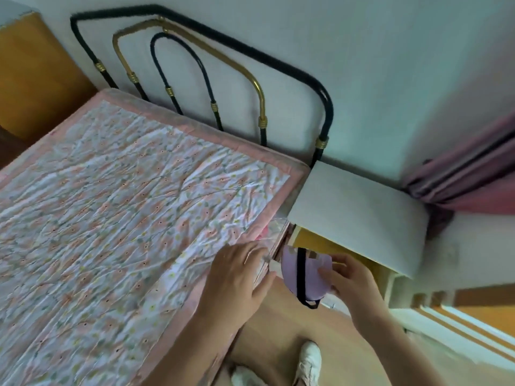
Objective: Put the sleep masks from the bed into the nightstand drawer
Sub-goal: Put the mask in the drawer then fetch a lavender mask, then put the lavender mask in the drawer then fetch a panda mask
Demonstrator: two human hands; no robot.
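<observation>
Lilac sleep mask (306,274) pinched in rt hand (354,282) fingers (strap dangling), above drawer (320,242)

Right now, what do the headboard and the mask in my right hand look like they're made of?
Headboard: likely metal tubing, painted black with one brass-coloured hoop and ringed collars. Sleep mask in the right hand: soft lilac fabric, matte, with a black strap, probably elastic.

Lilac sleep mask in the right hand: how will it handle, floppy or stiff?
Likely floppy: the lilac fabric sleep mask curves where the right hand pinches one edge. Probably light, since fingertips alone hold it. Its black elastic strap dangles in a loop below and may snag the yellow drawer.
</observation>
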